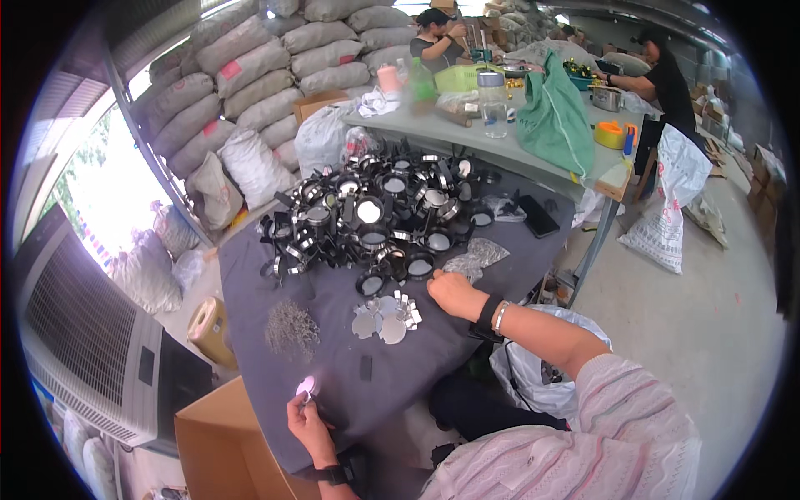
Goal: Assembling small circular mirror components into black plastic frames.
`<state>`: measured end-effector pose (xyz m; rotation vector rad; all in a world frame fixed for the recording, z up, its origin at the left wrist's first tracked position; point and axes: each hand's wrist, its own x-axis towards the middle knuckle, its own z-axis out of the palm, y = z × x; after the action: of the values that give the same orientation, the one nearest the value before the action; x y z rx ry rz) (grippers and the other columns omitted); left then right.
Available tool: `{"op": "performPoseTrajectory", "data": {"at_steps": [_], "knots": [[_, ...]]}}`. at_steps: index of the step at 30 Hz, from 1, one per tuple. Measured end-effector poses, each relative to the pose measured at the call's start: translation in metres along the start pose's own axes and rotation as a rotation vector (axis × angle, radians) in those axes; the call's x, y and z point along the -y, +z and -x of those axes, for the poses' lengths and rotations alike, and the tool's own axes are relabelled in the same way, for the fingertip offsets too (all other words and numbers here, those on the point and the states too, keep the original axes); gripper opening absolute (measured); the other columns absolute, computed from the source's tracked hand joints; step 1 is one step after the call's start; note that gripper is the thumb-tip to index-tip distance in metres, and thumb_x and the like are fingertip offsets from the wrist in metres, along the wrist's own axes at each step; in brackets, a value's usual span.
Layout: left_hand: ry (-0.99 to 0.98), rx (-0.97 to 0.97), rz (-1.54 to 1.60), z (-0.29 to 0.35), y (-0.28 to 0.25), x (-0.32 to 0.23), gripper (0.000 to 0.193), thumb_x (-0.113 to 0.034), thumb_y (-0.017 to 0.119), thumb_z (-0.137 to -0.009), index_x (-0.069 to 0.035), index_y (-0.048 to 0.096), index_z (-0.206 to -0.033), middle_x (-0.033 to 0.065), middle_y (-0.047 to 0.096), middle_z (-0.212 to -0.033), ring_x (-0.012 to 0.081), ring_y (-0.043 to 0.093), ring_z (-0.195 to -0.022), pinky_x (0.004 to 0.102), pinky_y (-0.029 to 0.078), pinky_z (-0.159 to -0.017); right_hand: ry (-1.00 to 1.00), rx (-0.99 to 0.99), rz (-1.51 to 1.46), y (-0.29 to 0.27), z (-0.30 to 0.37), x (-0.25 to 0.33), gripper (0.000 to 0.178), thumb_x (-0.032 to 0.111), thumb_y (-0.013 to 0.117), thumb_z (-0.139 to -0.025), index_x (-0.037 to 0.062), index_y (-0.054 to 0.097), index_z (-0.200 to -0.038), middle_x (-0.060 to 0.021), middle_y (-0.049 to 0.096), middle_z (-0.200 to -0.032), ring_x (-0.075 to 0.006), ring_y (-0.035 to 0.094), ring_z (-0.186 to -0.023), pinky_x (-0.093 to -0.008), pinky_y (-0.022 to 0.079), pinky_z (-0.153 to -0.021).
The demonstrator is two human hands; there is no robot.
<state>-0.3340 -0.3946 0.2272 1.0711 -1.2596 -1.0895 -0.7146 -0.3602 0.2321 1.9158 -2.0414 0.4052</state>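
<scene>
My left hand (310, 429), low at the table's near left edge, pinches a small round shiny disc (307, 387) that gleams pinkish. My right hand (457, 296) is closed, its fingers curled at the near right of a big heap of black round-framed parts (371, 212). Its fingertips are beside a black ring with a pale disc (419, 266); whether they grip anything is hidden. Between the hands lie several flat silver discs (392, 327) with small metal tabs. A tangle of thin metal pieces (292, 328) sits to their left, with a small dark bar (367, 367) nearer me.
Clear plastic bags of small parts (477, 257) and a black phone (538, 217) lie right of the heap. Behind stands another table (400, 125) with a green cloth bag (554, 125); two people work there. An open cardboard box (225, 442) and a large grey appliance (92, 325) stand left.
</scene>
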Motion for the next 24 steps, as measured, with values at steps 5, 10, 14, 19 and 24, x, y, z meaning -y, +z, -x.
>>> {"op": "performPoseTrajectory", "data": {"at_steps": [5, 10, 14, 19, 24], "knots": [[-0.026, -0.004, 0.0, -0.001, 0.0, -0.002, 0.014, -0.003, 0.05, -0.088, -0.004, 0.059, -0.099, -0.0029, 0.048, -0.068, 0.0035, 0.04, -0.047, 0.019, 0.034, -0.033, -0.079, -0.039, -0.01, -0.006, -0.009, -0.001, 0.01, 0.006, 0.056, -0.073, -0.0014, 0.062, -0.075, -0.0172, 0.063, -0.079, -0.0305, 0.065, -0.075, -0.0388, 0.053, -0.067], [-0.015, 0.027, 0.024, -0.006, -0.001, 0.003, 0.016, -0.001, 0.049, -0.087, -0.002, 0.057, -0.101, -0.0004, 0.05, -0.069, 0.0053, 0.042, -0.046, 0.0193, 0.034, -0.034, -0.118, -0.008, 0.023, -0.003, -0.01, -0.008, 0.011, 0.006, 0.057, -0.072, -0.0017, 0.063, -0.077, -0.0175, 0.063, -0.077, -0.0307, 0.065, -0.078, -0.0383, 0.053, -0.069], [0.003, 0.056, 0.036, -0.005, 0.004, 0.0, 0.014, -0.005, 0.049, -0.089, -0.004, 0.059, -0.099, -0.0029, 0.049, -0.068, 0.0036, 0.04, -0.045, 0.019, 0.034, -0.033, -0.119, 0.029, 0.027, -0.006, -0.007, -0.013, 0.011, 0.006, 0.058, -0.071, -0.002, 0.064, -0.076, -0.0181, 0.064, -0.078, -0.0313, 0.065, -0.079, -0.0383, 0.054, -0.069], [-0.004, 0.051, 0.05, -0.006, -0.006, 0.005, 0.015, -0.005, 0.048, -0.089, -0.004, 0.058, -0.1, -0.0033, 0.048, -0.068, 0.0031, 0.038, -0.044, 0.0184, 0.032, -0.034, -0.096, 0.089, 0.031, -0.006, -0.012, -0.004, 0.011, 0.007, 0.059, -0.071, -0.001, 0.064, -0.076, -0.0185, 0.063, -0.08, -0.0317, 0.065, -0.074, -0.0392, 0.054, -0.064], [0.006, 0.035, 0.024, -0.005, -0.002, 0.003, 0.014, -0.005, 0.047, -0.09, -0.005, 0.058, -0.1, -0.0032, 0.048, -0.068, 0.0033, 0.038, -0.045, 0.0183, 0.032, -0.034, -0.109, 0.054, -0.036, -0.001, -0.013, -0.016, 0.011, 0.009, 0.059, -0.072, -0.0011, 0.063, -0.072, -0.0191, 0.063, -0.076, -0.0332, 0.065, -0.073, -0.0413, 0.052, -0.064]]}}
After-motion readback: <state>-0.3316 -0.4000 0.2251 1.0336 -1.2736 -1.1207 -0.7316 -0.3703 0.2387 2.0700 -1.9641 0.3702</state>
